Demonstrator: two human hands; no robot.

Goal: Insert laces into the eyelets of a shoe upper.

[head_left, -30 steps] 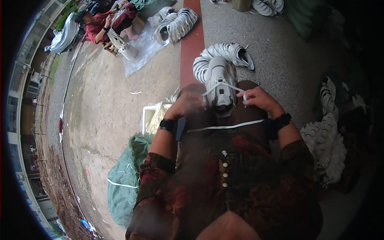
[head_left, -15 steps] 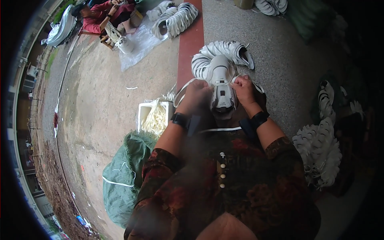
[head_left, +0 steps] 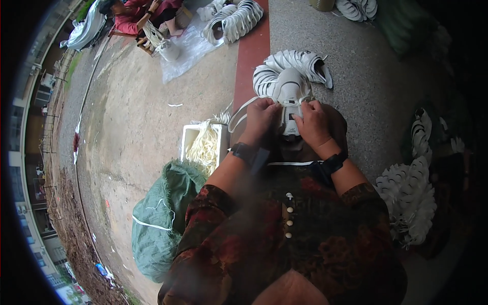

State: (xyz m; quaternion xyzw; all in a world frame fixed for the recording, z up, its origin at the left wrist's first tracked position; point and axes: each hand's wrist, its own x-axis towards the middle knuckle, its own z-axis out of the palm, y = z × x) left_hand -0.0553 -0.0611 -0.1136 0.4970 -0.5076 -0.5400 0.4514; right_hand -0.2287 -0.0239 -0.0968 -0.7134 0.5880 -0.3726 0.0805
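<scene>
A white-and-grey shoe upper [head_left: 288, 90] rests over my lap, its rounded end away from me. Pinched at its left edge, my left hand [head_left: 262, 119] grips a cream shoelace [head_left: 235, 118], which loops out to the left. On the opposite edge my right hand [head_left: 314, 124] is closed, thumb and fingers together at the lace near the eyelets. The lace crosses the upper between both hands; its ends are partly hidden by my fingers. Just beyond lies a curved row of nested white shoe uppers [head_left: 284, 61].
Left of me stand a white foam box [head_left: 189, 133] of cream laces and a green woven sack [head_left: 160, 239]. More stacked uppers [head_left: 406, 195] lie at right. A seated person [head_left: 133, 20] handles laces at far left, near plastic sheeting [head_left: 185, 53] and further uppers [head_left: 243, 21].
The whole view has shifted slightly, with the scene moving right. My hands have come a little closer together, and my right hand now covers more of the upper's near part.
</scene>
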